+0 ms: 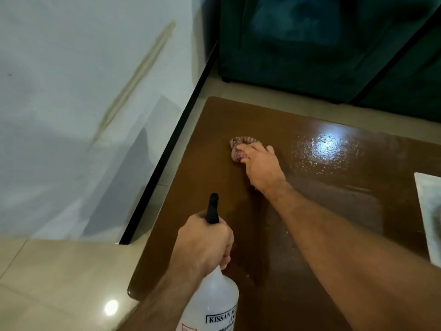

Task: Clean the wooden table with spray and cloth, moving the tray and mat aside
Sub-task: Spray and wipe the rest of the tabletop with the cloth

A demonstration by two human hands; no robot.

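Observation:
The brown wooden table [195, 187] fills the middle of the view, wet and shiny towards the back right. My right hand [260, 166] reaches across it and grips a crumpled pink checked cloth [237, 148], pressed down on the tabletop near the far left part. My left hand [205, 240] holds the neck of a white spray bottle [214, 299] with a black nozzle [212, 207], above the table's near left corner. At the right edge of the view lies part of a pale tray or mat [429, 211]; I cannot tell which.
A white wall [71, 103] with a black skirting strip [171, 149] runs along the left of the table. Dark green upholstered furniture [322, 48] stands behind the far edge. Beige floor tiles [59, 283] lie at the lower left.

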